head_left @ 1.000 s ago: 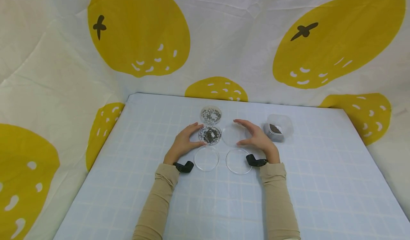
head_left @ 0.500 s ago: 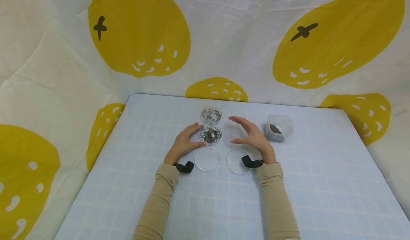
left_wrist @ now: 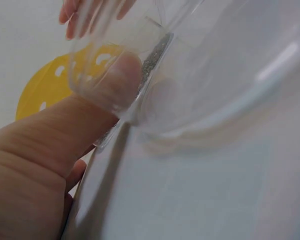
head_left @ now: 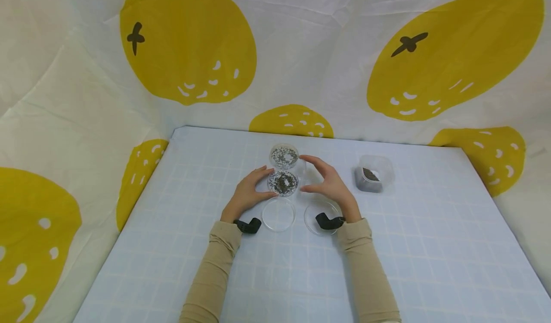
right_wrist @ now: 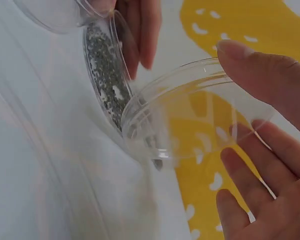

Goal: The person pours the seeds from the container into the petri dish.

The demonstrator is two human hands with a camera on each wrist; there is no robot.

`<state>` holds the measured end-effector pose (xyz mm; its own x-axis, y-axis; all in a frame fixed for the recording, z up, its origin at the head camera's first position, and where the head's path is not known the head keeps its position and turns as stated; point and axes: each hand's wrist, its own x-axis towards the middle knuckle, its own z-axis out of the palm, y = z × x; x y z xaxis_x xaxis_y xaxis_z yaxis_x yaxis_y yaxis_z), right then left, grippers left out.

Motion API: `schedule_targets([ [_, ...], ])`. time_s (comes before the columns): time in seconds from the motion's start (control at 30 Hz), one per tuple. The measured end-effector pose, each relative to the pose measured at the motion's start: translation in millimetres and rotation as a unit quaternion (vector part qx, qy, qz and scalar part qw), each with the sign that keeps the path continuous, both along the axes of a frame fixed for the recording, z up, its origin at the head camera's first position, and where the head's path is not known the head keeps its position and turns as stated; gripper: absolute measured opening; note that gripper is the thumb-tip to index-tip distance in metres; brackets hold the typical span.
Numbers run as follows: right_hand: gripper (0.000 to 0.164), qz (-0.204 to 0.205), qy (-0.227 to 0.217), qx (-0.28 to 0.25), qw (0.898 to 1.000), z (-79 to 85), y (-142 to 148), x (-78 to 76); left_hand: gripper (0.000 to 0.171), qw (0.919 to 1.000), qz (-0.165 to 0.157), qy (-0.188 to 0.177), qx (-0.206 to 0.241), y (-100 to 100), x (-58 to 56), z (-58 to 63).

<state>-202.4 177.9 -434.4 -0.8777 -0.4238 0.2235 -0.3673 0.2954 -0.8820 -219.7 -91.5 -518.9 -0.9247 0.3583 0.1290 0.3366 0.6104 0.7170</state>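
Observation:
My left hand (head_left: 246, 192) holds a petri dish (head_left: 282, 183) of dark granules by its rim, thumb at the near side and fingers at the far side. In the right wrist view this dish (right_wrist: 104, 75) lies at upper left. My right hand (head_left: 329, 185) grips a clear petri dish half (right_wrist: 190, 112) between thumb and fingers, just right of the granule dish; it looks tilted in the right wrist view and is barely visible from the head. Behind is another petri dish (head_left: 284, 156) with sparser granules, close to my right fingertips.
Nearer me lie two clear dish halves, a left one (head_left: 278, 214) and a right one (head_left: 311, 220), partly under my right wrist camera. A clear plastic tub (head_left: 369, 184) with dark granules stands at right on the pale checked tablecloth (head_left: 430, 237).
My right hand has moved left with the clear dish half, up to the granule dish. My left hand and the other dishes have stayed put.

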Motion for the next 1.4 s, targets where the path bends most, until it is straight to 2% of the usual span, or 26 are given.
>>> schedule_targets([
  [0.17, 0.078, 0.007, -0.004, 0.025, 1.0, 2.3, -10, 1.8, 0.078, 1.0, -0.004, -0.004, 0.0, 1, 0.5, -0.2],
  [0.47, 0.076, 0.071, 0.015, 0.058, 0.996, 11.0, -36, -6.1, 0.081, 0.9999, -0.002, 0.008, -0.006, -1, -0.5, 2.4],
  [0.7, 0.081, 0.091, 0.028, 0.132, 0.987, -17.9, -46, -31.2, 0.092, 0.9998, -0.006, 0.001, 0.017, -1, -0.7, 1.5],
  [0.87, 0.081, 0.103, 0.034, 0.161, 0.981, -17.6, -53, -34.0, 0.094, 0.9998, -0.004, 0.001, 0.021, -1, -0.7, 0.9],
  [1.2, 0.083, 0.106, 0.026, 0.187, 0.976, -21.5, -60, -33.9, 0.096, 0.9997, -0.011, 0.016, 0.015, -1, -1.0, 0.0],
  [1.4, 0.084, 0.109, 0.021, 0.208, 0.972, -16.7, -60, -33.5, 0.096, 0.9994, -0.027, -0.002, 0.02, -4, -2.2, 2.8],
])
